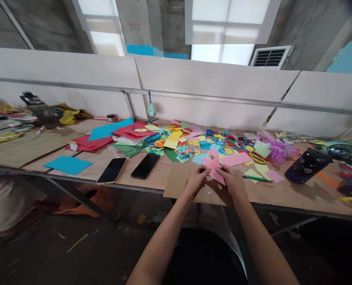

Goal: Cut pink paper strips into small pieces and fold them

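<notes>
Both of my hands grip one piece of pink paper [214, 168] above the table's front edge. My left hand [198, 178] pinches its left side, and my right hand [228, 178] pinches its right side. The paper looks folded or cut to a point at top and bottom; its exact form is too small to tell. Beneath my hands lies a brown cardboard sheet [176, 180]. Just beyond is a pink paper strip [235, 159]. To the right are yellow-handled scissors [257, 158] and a green pen [257, 179] lying over pale yellow paper pieces.
Many coloured scraps [190, 142] cover the table's middle. Two phones, a black one [145, 165] and another [112, 170], lie left of the cardboard, near a blue sheet [67, 164]. A dark tumbler [308, 166] and pink plastic bag [278, 148] are at right. White panels [208, 79] stand behind.
</notes>
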{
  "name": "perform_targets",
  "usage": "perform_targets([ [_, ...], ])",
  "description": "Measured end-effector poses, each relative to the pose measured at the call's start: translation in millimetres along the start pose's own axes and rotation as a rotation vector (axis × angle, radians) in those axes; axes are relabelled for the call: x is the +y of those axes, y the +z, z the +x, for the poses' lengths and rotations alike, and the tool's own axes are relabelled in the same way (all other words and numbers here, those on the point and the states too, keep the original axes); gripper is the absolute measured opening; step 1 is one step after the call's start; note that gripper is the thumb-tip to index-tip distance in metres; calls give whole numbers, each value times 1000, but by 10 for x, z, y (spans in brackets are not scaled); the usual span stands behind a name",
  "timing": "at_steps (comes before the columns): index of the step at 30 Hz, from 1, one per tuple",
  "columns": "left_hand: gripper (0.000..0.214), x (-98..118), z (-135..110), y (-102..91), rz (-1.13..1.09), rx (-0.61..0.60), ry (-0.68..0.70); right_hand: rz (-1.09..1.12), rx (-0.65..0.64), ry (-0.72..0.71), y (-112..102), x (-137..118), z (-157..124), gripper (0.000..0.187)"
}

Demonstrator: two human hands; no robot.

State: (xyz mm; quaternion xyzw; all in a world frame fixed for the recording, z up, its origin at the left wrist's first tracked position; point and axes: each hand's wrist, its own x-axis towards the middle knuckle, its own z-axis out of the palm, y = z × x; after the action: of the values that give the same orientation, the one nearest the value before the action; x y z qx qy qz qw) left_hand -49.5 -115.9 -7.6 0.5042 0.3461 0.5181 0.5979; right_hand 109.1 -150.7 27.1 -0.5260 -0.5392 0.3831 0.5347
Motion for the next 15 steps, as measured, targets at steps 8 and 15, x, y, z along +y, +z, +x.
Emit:
perform_targets([
  [8,46,40,-11,-8,27,-81,-54,2,50,4,1,118,50,30],
  [15,45,-60,85,-116,-46,47,-91,195,89,-115,-43,322,198,35],
])
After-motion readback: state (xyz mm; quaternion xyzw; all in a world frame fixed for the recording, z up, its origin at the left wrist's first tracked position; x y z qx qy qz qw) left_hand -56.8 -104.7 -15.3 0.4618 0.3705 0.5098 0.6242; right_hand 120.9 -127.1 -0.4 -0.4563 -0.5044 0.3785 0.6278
